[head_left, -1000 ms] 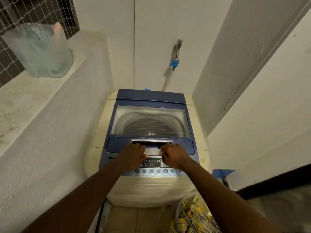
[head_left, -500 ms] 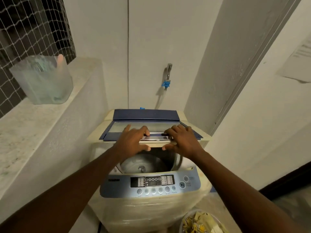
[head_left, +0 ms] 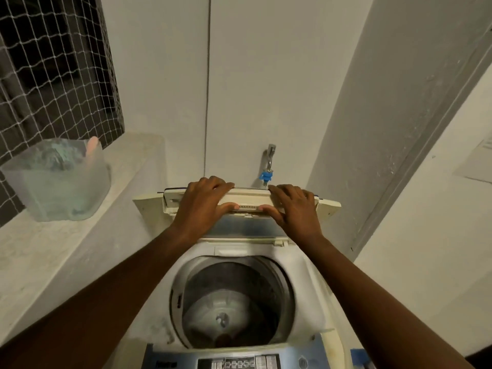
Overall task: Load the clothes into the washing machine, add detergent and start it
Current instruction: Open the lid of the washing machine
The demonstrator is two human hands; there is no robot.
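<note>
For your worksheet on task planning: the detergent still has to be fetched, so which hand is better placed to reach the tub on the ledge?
Probably the left hand: the tub stands on the ledge on that side, while the right hand would have to cross the folded lid.

To my left runs a pale, speckled stone counter [head_left: 53,243], its end meeting the back wall just beside the washing machine. One thing sits on it: a frosted translucent plastic container [head_left: 57,179], upright near the netted window, with something bluish and a pink piece showing inside.
</note>
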